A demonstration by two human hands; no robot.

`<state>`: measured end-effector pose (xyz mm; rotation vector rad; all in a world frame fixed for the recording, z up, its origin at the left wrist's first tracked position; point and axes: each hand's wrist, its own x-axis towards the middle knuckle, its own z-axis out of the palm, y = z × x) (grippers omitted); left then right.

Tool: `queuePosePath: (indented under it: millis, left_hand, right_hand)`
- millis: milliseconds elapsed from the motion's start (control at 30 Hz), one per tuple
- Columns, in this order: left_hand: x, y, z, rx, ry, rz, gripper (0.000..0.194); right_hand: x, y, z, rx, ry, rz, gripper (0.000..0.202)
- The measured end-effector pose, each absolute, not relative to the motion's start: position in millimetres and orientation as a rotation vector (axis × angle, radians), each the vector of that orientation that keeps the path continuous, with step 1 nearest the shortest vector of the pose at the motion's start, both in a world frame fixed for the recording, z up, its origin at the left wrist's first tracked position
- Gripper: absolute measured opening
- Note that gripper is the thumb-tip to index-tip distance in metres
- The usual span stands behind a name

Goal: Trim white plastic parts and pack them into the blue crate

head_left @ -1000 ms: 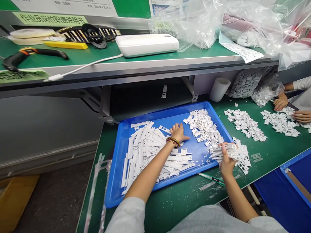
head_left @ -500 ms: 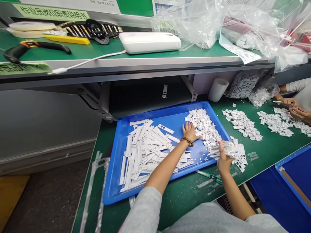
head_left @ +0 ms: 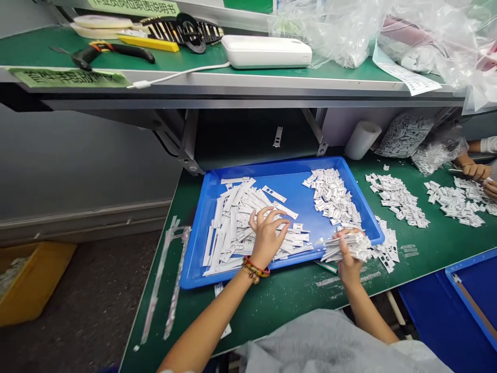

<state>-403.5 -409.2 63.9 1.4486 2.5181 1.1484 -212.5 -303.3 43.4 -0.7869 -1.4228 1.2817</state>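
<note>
My left hand (head_left: 267, 235) is over the pile of long white flat strips (head_left: 229, 228) in the blue tray (head_left: 285, 178). Its fingers are curved and apart, with nothing visible between them. My right hand (head_left: 349, 261) grips a bundle of white strips (head_left: 355, 244) by the tray's near right corner; the fingers' undersides are hidden. Short white pieces (head_left: 336, 199) are heaped at the tray's right end. More white pieces (head_left: 387, 243) lie on the green table just outside that corner. Partly hidden under the bundle is a green-handled tool (head_left: 326, 267).
A shelf (head_left: 248, 83) with a white power bank (head_left: 267, 52) and pliers (head_left: 112, 50) crosses above the tray. Further right are piles of white pieces (head_left: 398, 199), a white roll (head_left: 362, 140), filled bags (head_left: 406, 134) and a co-worker's hands (head_left: 479, 173).
My left hand has moved left and nearer, from beside the short pieces to above the long strips. My right hand still holds its bundle, now turned somewhat. The camera view has shifted.
</note>
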Motion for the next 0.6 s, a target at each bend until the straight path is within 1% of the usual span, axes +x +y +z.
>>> queuePosePath:
  millis: [267,367,433,467,567,600]
  left_hand:
    - [-345.7,-494.9,63.7,1.658,2.636,1.177,0.022]
    - [-320.8,-514.3,51.7,1.750,2.617,1.261,0.031]
    - [-307.4,-523.6,39.4,1.765,2.512,1.337,0.033]
    - [-301.7,-526.9,33.1,1.748,2.440,1.365,0.040]
    - [-288.8,-529.7,16.7,1.607,2.262,1.352,0.083]
    - [-285.9,-528.4,12.2,1.550,2.223,1.331,0.094]
  right_hand:
    - [-214.7,-366.0,44.0,-0.397,-1.650,1.702,0.031]
    - [-212.0,-377.7,32.9,-0.336,-1.711,1.781,0.033]
    - [-209.2,-382.5,20.0,-0.309,-1.761,1.825,0.035]
    - [-207.7,-384.2,12.3,-0.304,-1.782,1.844,0.036]
    - [-204.3,-387.1,-13.2,-0.322,-1.856,1.851,0.040]
    - [-203.7,-387.3,-21.3,-0.332,-1.889,1.828,0.041]
